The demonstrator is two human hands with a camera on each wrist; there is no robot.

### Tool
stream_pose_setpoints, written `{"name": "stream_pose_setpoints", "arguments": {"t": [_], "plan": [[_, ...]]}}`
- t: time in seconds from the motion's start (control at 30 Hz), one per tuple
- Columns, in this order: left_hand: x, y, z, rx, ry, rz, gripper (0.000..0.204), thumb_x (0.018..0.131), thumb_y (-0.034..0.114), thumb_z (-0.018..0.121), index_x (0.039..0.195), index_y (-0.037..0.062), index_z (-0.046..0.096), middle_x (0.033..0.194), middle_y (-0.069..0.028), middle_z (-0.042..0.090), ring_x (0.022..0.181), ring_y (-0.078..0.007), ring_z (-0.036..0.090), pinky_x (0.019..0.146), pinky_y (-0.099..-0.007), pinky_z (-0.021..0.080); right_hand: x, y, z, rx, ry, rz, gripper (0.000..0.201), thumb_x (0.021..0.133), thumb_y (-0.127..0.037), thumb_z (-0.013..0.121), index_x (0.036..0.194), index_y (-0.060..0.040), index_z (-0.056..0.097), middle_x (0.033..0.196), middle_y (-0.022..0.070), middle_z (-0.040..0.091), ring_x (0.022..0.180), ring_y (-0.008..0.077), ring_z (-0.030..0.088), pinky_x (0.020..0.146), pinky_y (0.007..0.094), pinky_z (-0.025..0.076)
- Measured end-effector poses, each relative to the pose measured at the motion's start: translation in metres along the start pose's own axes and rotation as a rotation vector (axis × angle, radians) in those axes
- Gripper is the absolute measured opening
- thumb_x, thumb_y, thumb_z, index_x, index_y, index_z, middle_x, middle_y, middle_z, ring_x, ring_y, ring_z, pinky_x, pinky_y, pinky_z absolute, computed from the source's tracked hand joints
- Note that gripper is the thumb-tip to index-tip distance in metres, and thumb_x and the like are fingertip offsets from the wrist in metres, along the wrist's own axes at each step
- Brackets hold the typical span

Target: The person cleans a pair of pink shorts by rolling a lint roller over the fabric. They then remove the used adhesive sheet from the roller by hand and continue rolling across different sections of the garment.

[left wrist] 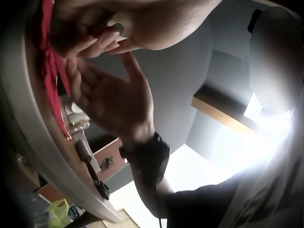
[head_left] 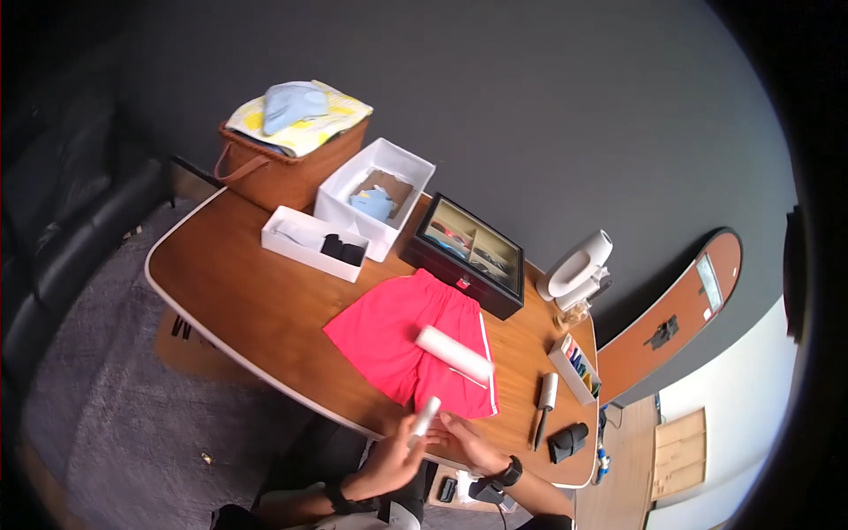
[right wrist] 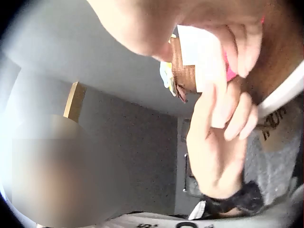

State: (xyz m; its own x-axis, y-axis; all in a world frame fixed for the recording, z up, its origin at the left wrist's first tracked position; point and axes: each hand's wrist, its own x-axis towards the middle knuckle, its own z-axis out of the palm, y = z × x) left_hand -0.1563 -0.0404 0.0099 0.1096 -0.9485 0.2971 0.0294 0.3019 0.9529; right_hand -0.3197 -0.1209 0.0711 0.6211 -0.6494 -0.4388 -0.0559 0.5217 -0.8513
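Note:
My left hand [head_left: 389, 466] grips a small white tube [head_left: 426, 417] upright at the table's near edge, its fingers curled round it. In the left wrist view a round pale end [left wrist: 121, 24] of that tube shows beside the fingertips. My right hand [head_left: 475, 449] is beside it with relaxed fingers, the palm turned toward the left hand in the left wrist view. Its fingertips are close to the tube's upper part. Just beyond both hands, pink shorts [head_left: 380, 331] with white side trim lie flat on the table. A larger white roll [head_left: 452, 352] lies across them.
Behind the shorts are a black glass-lidded case [head_left: 468, 252], two white boxes [head_left: 296, 252] and a brown basket [head_left: 278, 181] holding cloths. To the right lie a lint roller [head_left: 548, 390], a black pouch [head_left: 567, 442], a narrow box [head_left: 574, 367] and a white appliance [head_left: 574, 269].

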Motion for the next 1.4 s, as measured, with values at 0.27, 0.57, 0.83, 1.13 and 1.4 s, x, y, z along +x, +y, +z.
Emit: {"name": "stream_pose_setpoints", "arguments": {"t": [0.27,0.57,0.83,1.13,1.4], "plan": [[-0.009,0.016,-0.002,0.38,-0.112,0.19,0.038,0.101,0.019,0.051,0.134,0.0011,0.047,0.092,-0.019,0.064,0.084,-0.0332,0.065,0.072,-0.0427,0.05,0.011,-0.007,0.008,0.082,0.264,0.133,0.022,0.1,-0.018,0.054,0.117,-0.0038,0.055,0.1,0.0127,0.066,0.1,0.0293,0.067,0.088,0.0412,0.055],[0.069,0.012,-0.083,0.552,-0.217,0.209,0.024,0.1,0.026,0.055,0.11,0.0043,0.061,0.089,-0.0181,0.064,0.08,-0.0381,0.066,0.068,-0.0478,0.051,0.002,-0.029,-0.12,-0.14,0.208,-0.107,0.041,0.086,-0.014,0.053,0.121,0.0063,0.054,0.067,0.0039,0.052,0.053,0.0155,0.051,0.049,0.0296,0.043],[0.214,0.002,-0.09,0.945,-0.426,0.183,0.025,0.099,0.026,0.051,0.104,0.0035,0.061,0.088,-0.0231,0.068,0.086,-0.0441,0.066,0.076,-0.0548,0.052,0.004,-0.024,-0.146,-0.496,0.327,-0.157,0.042,0.093,-0.002,0.057,0.135,-0.0033,0.051,0.082,0.001,0.062,0.068,0.0092,0.057,0.057,0.0262,0.045],[0.316,-0.094,-0.07,0.943,-0.517,0.048,0.024,0.096,0.028,0.055,0.092,0.0058,0.063,0.089,-0.0205,0.069,0.086,-0.0415,0.066,0.075,-0.0523,0.051,0.017,-0.003,-0.165,-0.389,0.177,-0.317,0.084,0.087,0.012,0.064,0.158,-0.0098,0.023,0.103,0.0085,0.061,0.081,0.0143,0.061,0.07,0.0298,0.052],[0.33,-0.106,-0.083,0.846,-0.555,0.042,0.021,0.096,0.03,0.06,0.095,0.0091,0.062,0.082,-0.0163,0.068,0.079,-0.0381,0.067,0.068,-0.0489,0.05,0.022,-0.009,-0.161,-0.266,0.329,-0.154,0.063,0.097,0.002,0.057,0.153,-0.0019,0.029,0.104,0.0134,0.066,0.067,0.0138,0.062,0.057,0.0261,0.053]]}}
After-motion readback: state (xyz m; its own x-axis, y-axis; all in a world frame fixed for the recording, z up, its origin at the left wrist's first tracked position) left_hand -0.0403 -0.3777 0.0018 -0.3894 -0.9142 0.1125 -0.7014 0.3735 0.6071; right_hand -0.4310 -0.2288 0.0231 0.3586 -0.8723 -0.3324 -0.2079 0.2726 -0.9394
